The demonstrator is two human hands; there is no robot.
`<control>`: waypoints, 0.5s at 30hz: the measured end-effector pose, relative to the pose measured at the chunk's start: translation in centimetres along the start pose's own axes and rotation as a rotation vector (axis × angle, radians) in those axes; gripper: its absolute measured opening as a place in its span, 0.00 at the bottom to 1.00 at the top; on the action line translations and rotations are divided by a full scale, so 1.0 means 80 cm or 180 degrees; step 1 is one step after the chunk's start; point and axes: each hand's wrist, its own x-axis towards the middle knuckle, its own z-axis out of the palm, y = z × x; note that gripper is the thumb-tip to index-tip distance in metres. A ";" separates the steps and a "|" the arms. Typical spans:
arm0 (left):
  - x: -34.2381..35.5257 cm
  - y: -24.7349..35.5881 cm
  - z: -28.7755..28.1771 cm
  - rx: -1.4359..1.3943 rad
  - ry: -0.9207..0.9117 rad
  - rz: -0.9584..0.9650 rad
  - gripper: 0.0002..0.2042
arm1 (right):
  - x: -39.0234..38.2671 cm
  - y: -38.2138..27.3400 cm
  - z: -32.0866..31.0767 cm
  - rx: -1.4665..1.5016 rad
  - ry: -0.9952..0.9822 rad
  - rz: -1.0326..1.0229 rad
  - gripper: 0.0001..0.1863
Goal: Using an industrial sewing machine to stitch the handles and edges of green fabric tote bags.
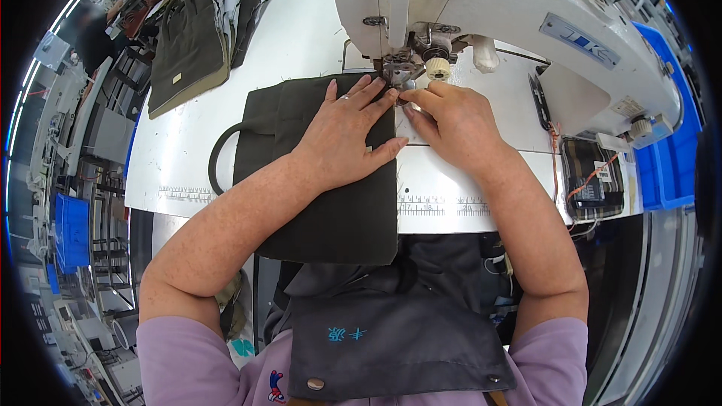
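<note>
A dark olive fabric bag piece [323, 218] lies flat on the white sewing table [451, 169], its near end overhanging the front edge. From its left side a looped handle [216, 156] sticks out. My left hand [342, 131] rests on the fabric, fingers stretched and spread toward the presser foot [398, 74]. Just right of the fabric's edge, my right hand [462, 124] has its fingers curled, with thumb and forefinger close together near the foot. The forefinger meets my left fingertips. Whatever sits between the right fingertips is hidden.
The white sewing machine [519, 0] arches over the far right. Stacked olive bags [188, 53] lie at the back left. Thread snips [538, 101] stand beside the machine's base, near a dark checked pouch [590, 173]. A blue bin [665, 169] is beyond the right edge.
</note>
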 end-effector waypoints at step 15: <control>-0.028 0.003 -0.009 0.0545 -0.0132 0.0295 0.37 | -0.014 -0.012 -0.027 -0.0324 0.0136 -0.0376 0.06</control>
